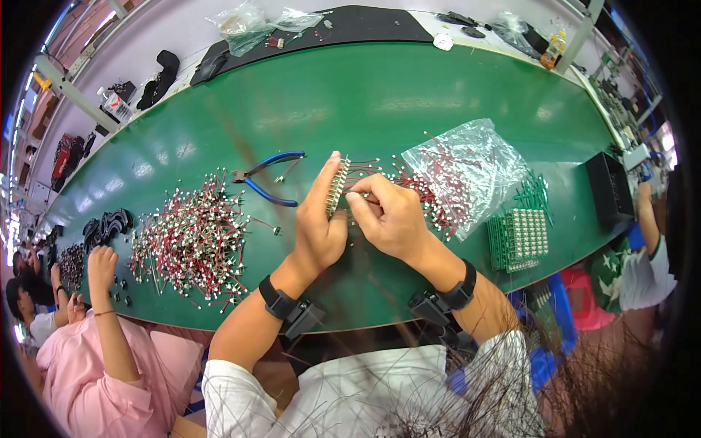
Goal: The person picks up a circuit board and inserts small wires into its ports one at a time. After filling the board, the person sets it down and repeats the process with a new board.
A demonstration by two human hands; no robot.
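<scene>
My left hand [318, 230] is closed around a narrow panel of small circuit boards [337, 187], held edge-up with a row of pale parts along it. Against the panel's right side, my right hand [394, 223] has thumb and index finger pinched together; what lies between them is too small to make out. Short red wires [361, 168] with white plugs stick out from the panel toward the right. Beyond my left hand, blue-handled cutters [272, 179] lie on the green table [307, 95].
A big heap of wired connectors [193, 241] lies left. To the right are a clear plastic bag [482, 171] over more wires, stacked green boards [520, 239] and a black bin [610, 188]. A pink-clad co-worker's hand [102, 266] works at left; another person's arm [648, 215] is at right.
</scene>
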